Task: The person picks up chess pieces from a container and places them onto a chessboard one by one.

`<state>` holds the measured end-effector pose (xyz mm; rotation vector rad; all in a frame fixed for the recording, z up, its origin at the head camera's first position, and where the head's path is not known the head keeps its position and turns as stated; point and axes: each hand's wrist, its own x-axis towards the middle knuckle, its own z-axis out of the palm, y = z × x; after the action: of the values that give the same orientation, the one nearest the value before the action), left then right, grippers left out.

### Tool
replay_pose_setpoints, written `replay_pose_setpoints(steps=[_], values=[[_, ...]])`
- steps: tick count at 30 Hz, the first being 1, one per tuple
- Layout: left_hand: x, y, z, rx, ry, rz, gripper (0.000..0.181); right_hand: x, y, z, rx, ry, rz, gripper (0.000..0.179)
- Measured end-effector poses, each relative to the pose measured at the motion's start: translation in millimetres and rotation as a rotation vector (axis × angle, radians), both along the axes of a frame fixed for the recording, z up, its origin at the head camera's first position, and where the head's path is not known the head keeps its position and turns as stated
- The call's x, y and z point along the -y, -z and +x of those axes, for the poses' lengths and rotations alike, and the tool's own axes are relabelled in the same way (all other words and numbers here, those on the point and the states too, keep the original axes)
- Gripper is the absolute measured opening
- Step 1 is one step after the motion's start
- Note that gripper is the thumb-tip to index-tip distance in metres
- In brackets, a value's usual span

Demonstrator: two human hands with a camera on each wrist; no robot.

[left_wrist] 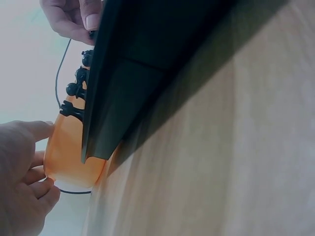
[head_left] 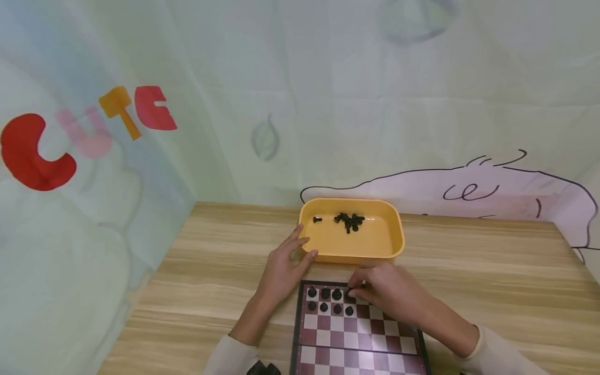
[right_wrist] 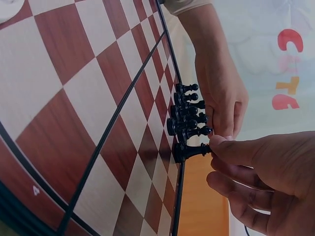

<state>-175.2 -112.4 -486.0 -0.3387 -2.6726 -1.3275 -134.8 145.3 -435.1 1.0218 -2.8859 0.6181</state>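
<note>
My right hand [head_left: 394, 291] pinches the top of a tall black chess piece [right_wrist: 193, 152] between thumb and forefinger. Its base sits at the far edge of the chequered chessboard [head_left: 337, 338], fourth from the left in the back row, and its top is hidden by the fingertips. Several black chess pieces [head_left: 336, 295] stand beside it in two rows at the board's far left corner. Behind the board, my left hand [head_left: 281, 268] grips the near left corner of a yellow plastic bin [head_left: 351, 258], its fingers at the left rim and its thumb at the front.
More black chess pieces [head_left: 349, 221] lie heaped in the bin, one apart on the left. Wooden tabletop [head_left: 215, 250] extends to both sides. A printed curtain [head_left: 328, 130] hangs behind. Part of a round white object [right_wrist: 9, 9] shows on the board's near side.
</note>
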Motion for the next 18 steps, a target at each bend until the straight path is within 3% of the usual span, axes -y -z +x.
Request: replay_pose_setpoints(steps=[18], values=[[0.1,0.2,1.4,0.003,0.002,0.005,0.049,1.0,0.8,-0.2,0.049,0.030,-0.004,0.007]])
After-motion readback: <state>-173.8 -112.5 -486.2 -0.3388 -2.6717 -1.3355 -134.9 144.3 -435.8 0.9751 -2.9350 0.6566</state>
